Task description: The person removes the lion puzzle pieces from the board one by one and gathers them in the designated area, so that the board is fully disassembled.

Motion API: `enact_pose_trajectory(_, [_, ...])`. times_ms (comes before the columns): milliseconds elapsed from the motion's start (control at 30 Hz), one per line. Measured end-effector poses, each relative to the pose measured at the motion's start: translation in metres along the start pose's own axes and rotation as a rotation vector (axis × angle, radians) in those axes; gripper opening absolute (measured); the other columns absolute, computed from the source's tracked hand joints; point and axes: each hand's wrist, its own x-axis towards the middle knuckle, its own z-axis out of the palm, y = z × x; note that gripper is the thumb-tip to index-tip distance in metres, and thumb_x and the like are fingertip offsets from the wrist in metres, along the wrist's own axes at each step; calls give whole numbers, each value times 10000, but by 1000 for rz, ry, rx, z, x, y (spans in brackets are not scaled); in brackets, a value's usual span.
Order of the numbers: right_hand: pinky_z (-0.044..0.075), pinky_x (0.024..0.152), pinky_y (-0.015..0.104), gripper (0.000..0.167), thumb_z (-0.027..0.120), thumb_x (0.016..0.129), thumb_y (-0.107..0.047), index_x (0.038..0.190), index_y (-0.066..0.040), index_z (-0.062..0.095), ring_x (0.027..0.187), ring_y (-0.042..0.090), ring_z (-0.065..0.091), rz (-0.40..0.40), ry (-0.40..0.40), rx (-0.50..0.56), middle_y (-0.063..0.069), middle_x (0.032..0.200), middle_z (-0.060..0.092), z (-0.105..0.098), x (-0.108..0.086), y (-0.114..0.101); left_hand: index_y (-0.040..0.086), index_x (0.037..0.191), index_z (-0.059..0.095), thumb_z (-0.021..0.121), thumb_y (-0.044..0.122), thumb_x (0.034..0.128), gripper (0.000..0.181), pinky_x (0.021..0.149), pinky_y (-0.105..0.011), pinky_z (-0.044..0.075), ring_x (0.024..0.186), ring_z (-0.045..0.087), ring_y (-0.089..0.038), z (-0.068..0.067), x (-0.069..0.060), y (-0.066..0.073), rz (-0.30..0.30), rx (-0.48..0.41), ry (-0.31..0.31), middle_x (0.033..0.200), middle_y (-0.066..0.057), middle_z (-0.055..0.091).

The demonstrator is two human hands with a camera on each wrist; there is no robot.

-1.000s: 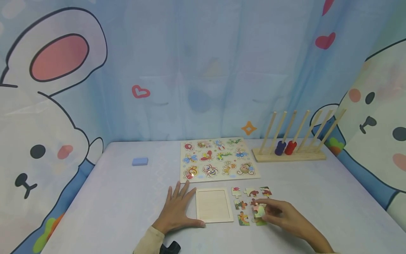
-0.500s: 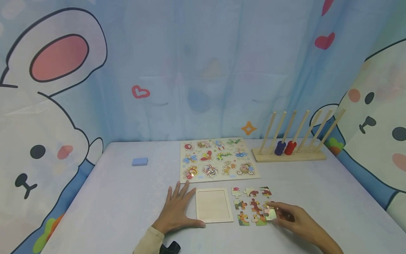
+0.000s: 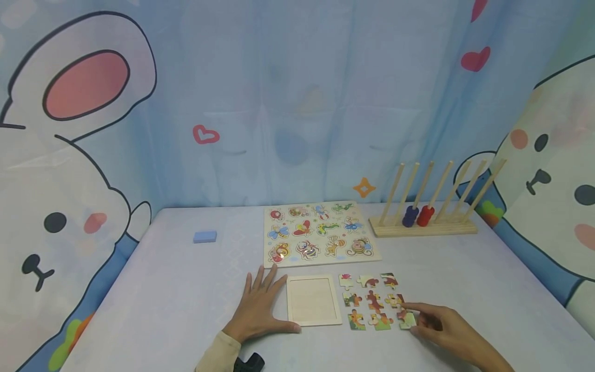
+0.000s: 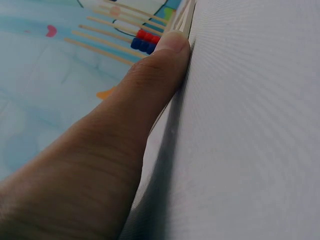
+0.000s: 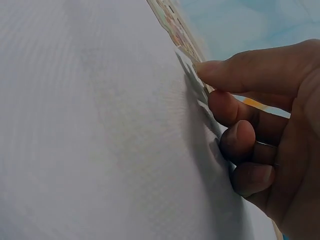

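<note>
My right hand (image 3: 441,325) pinches a jigsaw puzzle piece (image 3: 407,320) between thumb and index finger. This piece is at the lower right corner of a grid of several loose puzzle pieces (image 3: 374,300), low at the table. In the right wrist view the thumb (image 5: 212,72) presses the piece's pale edge, and the other fingers are curled in. My left hand (image 3: 262,305) lies spread on the table, its thumb and index finger by the left edge of a square wooden puzzle tray (image 3: 314,302). The tray holds no pieces. In the left wrist view the thumb (image 4: 162,60) is straight.
A wooden board with insect pictures (image 3: 321,232) lies behind the tray. At the back right stands a peg rack (image 3: 425,231) with blue beads (image 3: 410,217) and red beads (image 3: 425,216). A blue block (image 3: 205,236) sits at the back left. A patterned curtain (image 3: 297,103) hangs behind.
My right hand has carried the puzzle piece right and toward me, from over the middle pieces to the lower right corner of the grid. The left hand has stayed still.
</note>
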Motion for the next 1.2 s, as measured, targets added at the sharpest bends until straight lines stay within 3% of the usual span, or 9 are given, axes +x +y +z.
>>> enact_pose_trajectory(533, [373, 515, 234, 464, 670, 810, -15, 1267, 11, 597, 623, 44, 424, -31, -4, -16, -1, 732, 502, 1, 1, 2, 189, 1495, 353, 627, 847, 580, 1160, 1153, -602, 8, 1465, 40, -379, 0, 0, -1, 5, 2, 9, 1603, -90, 145])
enact_pose_trajectory(1033, [386, 530, 239, 432, 673, 859, -100, 1270, -1, 585, 637, 45, 438, -46, 8, 33, 10, 753, 508, 0, 0, -1, 199, 1499, 345, 619, 858, 574, 1168, 1155, -594, -5, 1466, 29, -374, -1, -1, -2, -2, 3, -3, 1606, -81, 135])
enact_pose_trajectory(1200, [406, 549, 237, 396, 658, 874, -100, 1261, -36, 602, 661, 62, 464, -15, 38, 30, 5, 776, 540, 2, 4, -9, 191, 1498, 345, 626, 845, 589, 1154, 1149, -612, 13, 1460, 41, -398, -3, -2, -3, 15, -5, 2, 1601, -105, 148])
